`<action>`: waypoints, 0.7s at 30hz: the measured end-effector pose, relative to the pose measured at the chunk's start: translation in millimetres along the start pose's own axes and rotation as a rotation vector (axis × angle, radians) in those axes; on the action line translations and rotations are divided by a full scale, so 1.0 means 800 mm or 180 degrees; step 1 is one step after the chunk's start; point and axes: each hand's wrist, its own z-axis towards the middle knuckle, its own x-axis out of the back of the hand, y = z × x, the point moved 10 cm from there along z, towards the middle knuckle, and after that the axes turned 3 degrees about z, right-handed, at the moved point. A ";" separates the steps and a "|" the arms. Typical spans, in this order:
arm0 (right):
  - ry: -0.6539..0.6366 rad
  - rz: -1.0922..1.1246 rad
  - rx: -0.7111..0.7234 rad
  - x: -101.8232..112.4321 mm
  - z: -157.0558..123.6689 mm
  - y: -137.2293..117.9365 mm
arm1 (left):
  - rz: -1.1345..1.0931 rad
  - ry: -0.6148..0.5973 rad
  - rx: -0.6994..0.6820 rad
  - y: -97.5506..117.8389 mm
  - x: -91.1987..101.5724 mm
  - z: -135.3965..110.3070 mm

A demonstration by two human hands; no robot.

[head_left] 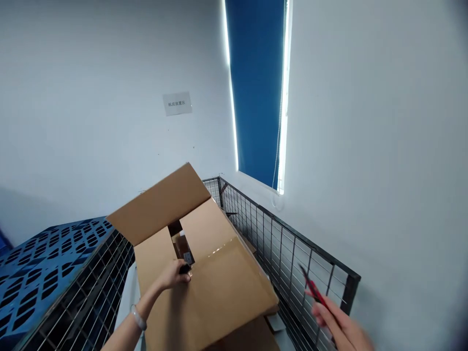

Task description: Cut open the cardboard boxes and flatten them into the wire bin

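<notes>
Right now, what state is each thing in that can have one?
Cardboard box: flaps open, far flap raised.
Left hand: gripping a small dark item at the box opening.
Right hand: holding a red cutter, off the box.
Blue window blind: pulled down.

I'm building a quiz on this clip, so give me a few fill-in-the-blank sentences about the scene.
The left hand reaches into an open ____ box.
The right hand holds a cutter whose colour is ____.
Left of the box lies a pallet whose colour is ____.
Missing words: cardboard; red; blue
</notes>
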 end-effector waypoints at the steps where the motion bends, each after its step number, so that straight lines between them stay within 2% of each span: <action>1: -0.0186 -0.0200 0.0231 -0.011 0.014 -0.024 | 0.0093 -0.0152 -0.0071 -0.002 -0.014 0.000; 3: -0.0585 -0.0640 0.0603 -0.036 0.045 -0.069 | 0.0249 -0.0406 -0.0226 0.000 -0.030 0.002; 5: -0.0897 -0.0919 0.0867 -0.058 0.078 -0.106 | 0.0377 -0.0601 -0.0346 0.004 -0.037 0.003; 9: -0.1259 -0.1578 0.1230 -0.088 0.125 -0.152 | 0.0563 -0.0757 -0.0388 0.006 -0.040 -0.002; 12: -0.1575 -0.2139 0.1331 -0.098 0.128 -0.161 | 0.0668 -0.0743 -0.0349 0.003 -0.044 -0.009; 15: -0.1511 -0.2399 0.1454 -0.085 0.118 -0.168 | 0.0733 -0.0769 -0.0350 0.001 -0.053 -0.013; 18: -0.1419 -0.2345 0.1319 -0.069 0.109 -0.172 | 0.0723 -0.0851 -0.0413 0.006 -0.061 -0.015; 21: -0.1517 -0.2391 0.1214 -0.070 0.103 -0.169 | 0.0700 -0.0910 -0.0461 0.011 -0.066 -0.015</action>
